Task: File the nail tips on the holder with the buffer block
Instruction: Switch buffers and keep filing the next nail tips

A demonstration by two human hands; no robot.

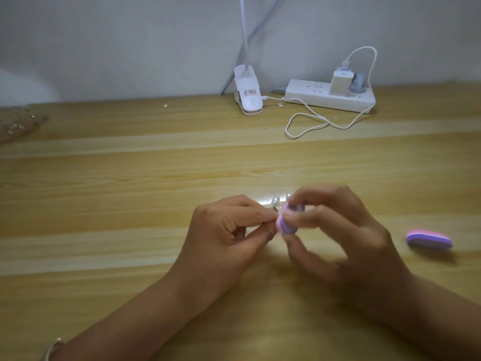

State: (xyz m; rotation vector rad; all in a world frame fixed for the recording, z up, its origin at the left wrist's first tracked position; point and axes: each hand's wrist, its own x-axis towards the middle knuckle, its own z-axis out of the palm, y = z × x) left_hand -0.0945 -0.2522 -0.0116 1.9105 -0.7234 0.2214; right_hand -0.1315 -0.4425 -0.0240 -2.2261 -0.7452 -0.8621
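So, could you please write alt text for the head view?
Over a wooden table, the right hand holds a purple buffer block against the nail-tip holder pinched in the left hand. A second block lies at right.

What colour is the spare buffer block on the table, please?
Spare block: purple and pink layers; head view.

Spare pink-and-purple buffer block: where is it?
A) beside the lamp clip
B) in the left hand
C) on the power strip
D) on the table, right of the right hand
D: the spare buffer block lies on the table, apart from the right hand.
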